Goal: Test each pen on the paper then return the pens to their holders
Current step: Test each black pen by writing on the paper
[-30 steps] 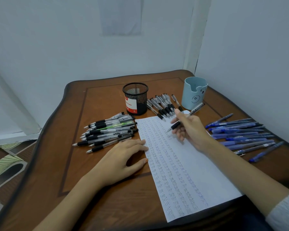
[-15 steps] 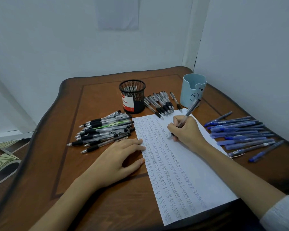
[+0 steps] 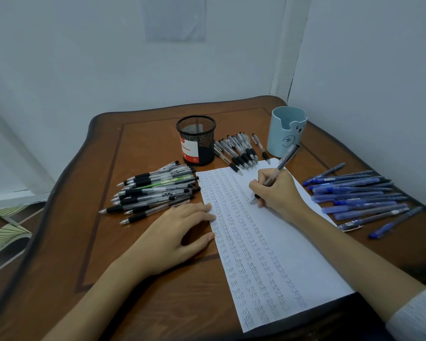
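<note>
Black pens [image 3: 155,190] heaped on the tabletop [image 3: 143,291]; left hand [image 3: 175,232], fingers flat, pressing the paper [image 3: 293,254] at its left edge; right hand [image 3: 278,193], fingers gripping a pen [image 3: 284,162], tip on the paper; blue pens [image 3: 359,195] alongside.

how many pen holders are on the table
2. The black mesh holder stands at the back of the table, beyond the top left corner of the paper; the light blue holder stands to its right, slightly farther back. None seems hidden.
</note>
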A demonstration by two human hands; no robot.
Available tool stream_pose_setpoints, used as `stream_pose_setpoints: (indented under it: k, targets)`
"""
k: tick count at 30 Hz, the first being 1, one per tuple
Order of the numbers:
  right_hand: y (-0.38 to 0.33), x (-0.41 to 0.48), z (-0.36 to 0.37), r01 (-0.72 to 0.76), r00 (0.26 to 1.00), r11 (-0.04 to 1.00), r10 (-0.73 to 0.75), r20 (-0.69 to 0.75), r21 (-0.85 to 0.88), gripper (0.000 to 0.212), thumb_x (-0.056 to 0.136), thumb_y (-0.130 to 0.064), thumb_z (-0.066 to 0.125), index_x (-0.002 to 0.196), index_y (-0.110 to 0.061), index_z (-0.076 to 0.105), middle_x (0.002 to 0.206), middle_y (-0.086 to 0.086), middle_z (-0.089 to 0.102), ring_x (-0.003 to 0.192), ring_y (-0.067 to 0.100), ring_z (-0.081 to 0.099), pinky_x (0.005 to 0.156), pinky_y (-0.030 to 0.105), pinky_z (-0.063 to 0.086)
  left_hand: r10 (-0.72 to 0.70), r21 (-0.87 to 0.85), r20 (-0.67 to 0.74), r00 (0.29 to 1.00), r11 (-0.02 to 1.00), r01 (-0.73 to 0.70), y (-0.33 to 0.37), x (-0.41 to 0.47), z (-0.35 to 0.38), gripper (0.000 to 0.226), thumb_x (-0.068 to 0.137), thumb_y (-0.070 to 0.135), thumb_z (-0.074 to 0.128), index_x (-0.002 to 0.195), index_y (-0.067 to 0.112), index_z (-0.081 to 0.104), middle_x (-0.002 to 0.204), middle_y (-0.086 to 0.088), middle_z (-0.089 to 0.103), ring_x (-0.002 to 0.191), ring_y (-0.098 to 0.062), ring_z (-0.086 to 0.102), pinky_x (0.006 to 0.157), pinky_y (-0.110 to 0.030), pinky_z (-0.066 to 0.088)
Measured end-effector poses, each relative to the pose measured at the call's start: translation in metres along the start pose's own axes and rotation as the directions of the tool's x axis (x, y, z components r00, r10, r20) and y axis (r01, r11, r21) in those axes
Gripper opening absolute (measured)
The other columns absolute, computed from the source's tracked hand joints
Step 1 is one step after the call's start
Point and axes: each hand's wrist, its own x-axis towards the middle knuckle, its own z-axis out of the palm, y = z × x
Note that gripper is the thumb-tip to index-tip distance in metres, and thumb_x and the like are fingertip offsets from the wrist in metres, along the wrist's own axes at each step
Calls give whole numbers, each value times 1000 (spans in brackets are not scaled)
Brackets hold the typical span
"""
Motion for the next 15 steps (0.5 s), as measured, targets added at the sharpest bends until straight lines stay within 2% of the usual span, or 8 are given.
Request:
stream_pose_setpoints:
  k: [4,8,11,14,15]
  targets:
    - [1,0,0,-4,1000,1000,4,-2,11,38,85,7,58,55,-8,41,42,-3,43,36,15,51,40,20,42,-2,4,6,1000,1000,2,0,0,0,46,92,59,38,128,34,55,141,18,46,130,6,37,108,-20,30]
    - [1,-1,1,6,1000,1000,-6,-8,9,40,84,8,57,53,-9,39,43,-2,40,35,16,50,40,22,42,-6,8,16,1000,1000,6,0,0,0,49,92,62,35,129,36,54,142,19,45,130,7,36,107,-18,28]
    - [2,1,-1,8,998,999,-6,-68,31,36,83,9,57,55,-7,40,45,4,41,34,14,50,41,21,43,-8,9,17,1000,1000,8,0,0,0,50,92,63,33,129,36,53,142,20,44,131,8,35,108,-19,28]
    - [2,4,-5,-5,1000,999,5,-1,43,37,84,7,58,54,-8,41,42,0,41,35,16,52,55,36,53,-9,10,20,1000,1000,9,0,0,0,49,92,63,34,129,37,53,142,21,43,131,8,35,108,-19,27]
    - [2,4,-6,-2,1000,999,1,18,34,37,84,7,58,55,-8,41,42,-2,43,36,15,53,56,36,52,-10,10,21,1000,1000,10,0,0,-1,48,92,62,35,129,37,53,142,21,43,131,8,34,109,-19,28]
